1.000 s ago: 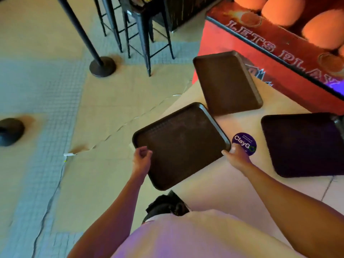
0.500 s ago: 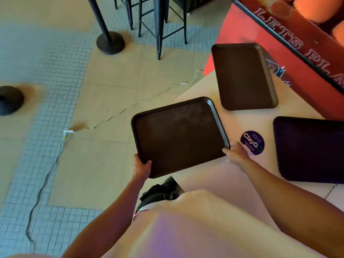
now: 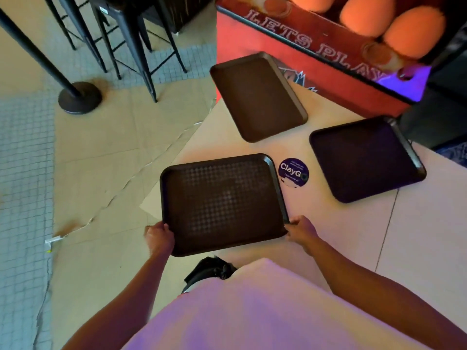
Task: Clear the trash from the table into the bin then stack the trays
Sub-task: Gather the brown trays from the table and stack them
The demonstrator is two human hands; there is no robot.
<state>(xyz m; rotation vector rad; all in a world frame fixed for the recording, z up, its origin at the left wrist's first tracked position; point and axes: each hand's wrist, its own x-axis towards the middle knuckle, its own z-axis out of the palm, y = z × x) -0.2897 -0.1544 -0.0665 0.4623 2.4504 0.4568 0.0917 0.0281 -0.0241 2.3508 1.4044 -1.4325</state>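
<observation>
Both grips clamped on the near corners of my dark brown textured plastic tray point(image 3: 222, 200), left hand point(image 3: 159, 237) and right hand point(image 3: 300, 231), its left half overhanging the pale desk point(image 3: 417, 236) corner, long axis crosswise, open floor left.

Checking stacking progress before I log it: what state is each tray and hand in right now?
Near tray: empty, held at both near corners, overhanging the table edge.
Far tray: empty, flat, unstacked.
Right tray: empty, flat, unstacked.
Left hand: gripping near tray.
Right hand: gripping near tray.
</observation>
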